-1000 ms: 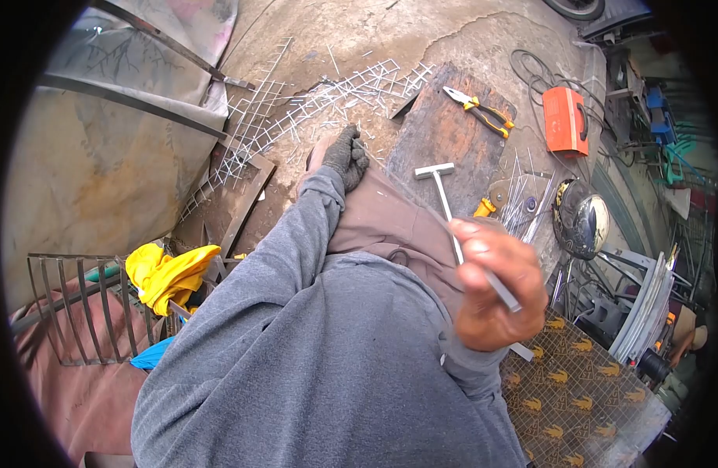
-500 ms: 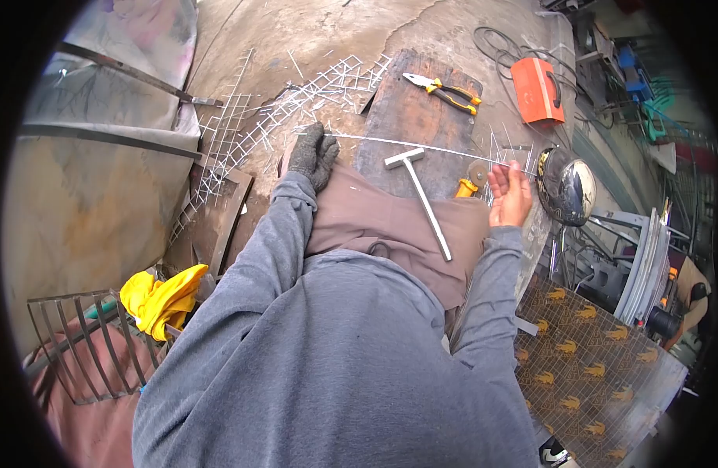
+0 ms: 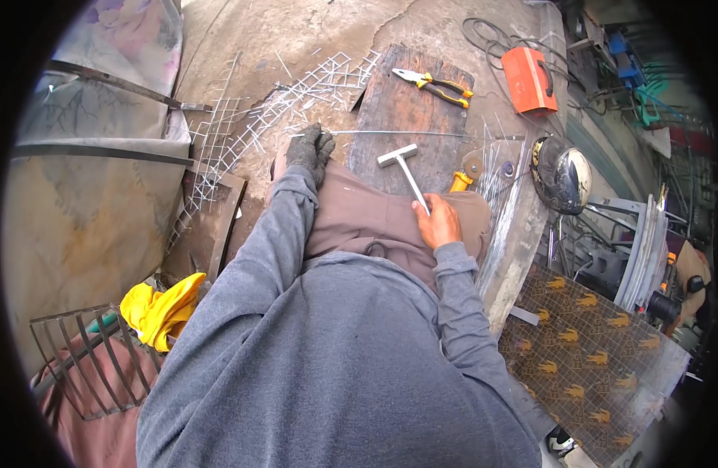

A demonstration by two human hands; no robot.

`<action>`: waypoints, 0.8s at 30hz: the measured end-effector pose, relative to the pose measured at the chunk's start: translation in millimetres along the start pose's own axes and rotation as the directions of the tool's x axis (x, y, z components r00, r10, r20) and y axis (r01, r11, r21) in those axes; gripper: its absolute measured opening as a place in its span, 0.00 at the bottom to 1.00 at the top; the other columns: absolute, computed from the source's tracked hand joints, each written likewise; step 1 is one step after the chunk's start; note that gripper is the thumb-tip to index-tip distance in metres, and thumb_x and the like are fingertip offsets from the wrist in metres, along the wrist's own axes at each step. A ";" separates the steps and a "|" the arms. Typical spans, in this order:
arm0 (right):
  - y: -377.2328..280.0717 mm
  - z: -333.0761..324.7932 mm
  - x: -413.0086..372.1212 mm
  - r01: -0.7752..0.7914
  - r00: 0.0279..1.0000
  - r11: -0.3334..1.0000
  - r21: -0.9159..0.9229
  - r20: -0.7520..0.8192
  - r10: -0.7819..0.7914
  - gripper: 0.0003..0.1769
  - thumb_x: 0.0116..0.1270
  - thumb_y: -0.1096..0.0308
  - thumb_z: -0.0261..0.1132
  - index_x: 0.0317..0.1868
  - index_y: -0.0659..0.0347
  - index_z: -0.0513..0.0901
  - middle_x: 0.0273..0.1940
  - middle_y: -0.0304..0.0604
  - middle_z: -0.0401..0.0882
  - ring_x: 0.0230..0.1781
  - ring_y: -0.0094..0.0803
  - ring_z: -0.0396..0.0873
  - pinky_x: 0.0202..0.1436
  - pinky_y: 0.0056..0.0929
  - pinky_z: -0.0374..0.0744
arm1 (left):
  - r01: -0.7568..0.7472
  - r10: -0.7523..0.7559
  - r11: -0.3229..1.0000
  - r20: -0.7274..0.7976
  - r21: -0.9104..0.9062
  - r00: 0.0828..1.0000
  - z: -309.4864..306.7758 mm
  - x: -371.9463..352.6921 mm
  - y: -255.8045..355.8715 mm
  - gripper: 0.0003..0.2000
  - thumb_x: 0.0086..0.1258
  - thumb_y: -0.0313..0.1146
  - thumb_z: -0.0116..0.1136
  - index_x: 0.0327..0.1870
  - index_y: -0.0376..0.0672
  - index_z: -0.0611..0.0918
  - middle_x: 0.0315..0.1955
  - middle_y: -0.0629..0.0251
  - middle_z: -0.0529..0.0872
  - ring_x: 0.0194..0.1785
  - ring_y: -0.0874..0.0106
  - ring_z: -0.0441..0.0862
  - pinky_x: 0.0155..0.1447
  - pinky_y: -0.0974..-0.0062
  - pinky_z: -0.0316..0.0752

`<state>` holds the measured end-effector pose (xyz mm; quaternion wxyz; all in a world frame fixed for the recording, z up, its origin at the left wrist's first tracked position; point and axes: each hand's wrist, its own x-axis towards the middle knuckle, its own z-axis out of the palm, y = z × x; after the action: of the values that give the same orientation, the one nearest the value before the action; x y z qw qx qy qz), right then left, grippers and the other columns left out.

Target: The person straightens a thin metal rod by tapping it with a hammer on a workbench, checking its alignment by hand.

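Presently, the left hand (image 3: 311, 150), in a dark glove, is closed around one end of a thin metal rod (image 3: 406, 132), which extends to the right above the wooden board (image 3: 410, 101); whether it touches the wood, I cannot tell. The bare right hand (image 3: 439, 222) has its fingers wrapped on the handle of a T-shaped hammer (image 3: 397, 155), whose head is near the rod but apart from it. For good control, I would judge, the left grip should be firm, so that the thin rod does not turn, and the gloved fingers should remain well away from the hammer head. The pliers (image 3: 433, 86) lie farther along the board, and the loose rods (image 3: 495, 168) near the rod's far end deserve attention, because they could catch it.
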<state>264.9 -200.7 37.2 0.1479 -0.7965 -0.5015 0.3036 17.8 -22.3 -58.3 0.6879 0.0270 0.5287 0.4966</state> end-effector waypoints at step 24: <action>-59.5 -32.4 -10.0 0.233 0.945 0.893 0.386 -0.307 -0.114 0.18 0.77 0.55 0.59 0.47 0.64 0.81 0.34 0.50 0.86 0.32 0.37 0.85 0.38 0.34 0.79 | -0.031 0.035 0.962 -0.007 0.272 0.999 9.8 -1.2 -13.4 0.06 0.74 0.31 0.60 0.43 0.38 0.80 0.26 0.64 0.81 0.23 0.73 0.79 0.23 0.78 0.75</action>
<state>240.0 -180.4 97.7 0.4098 -0.7325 -0.4691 0.2747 34.1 -25.2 -60.7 0.6662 0.1270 0.5953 0.4309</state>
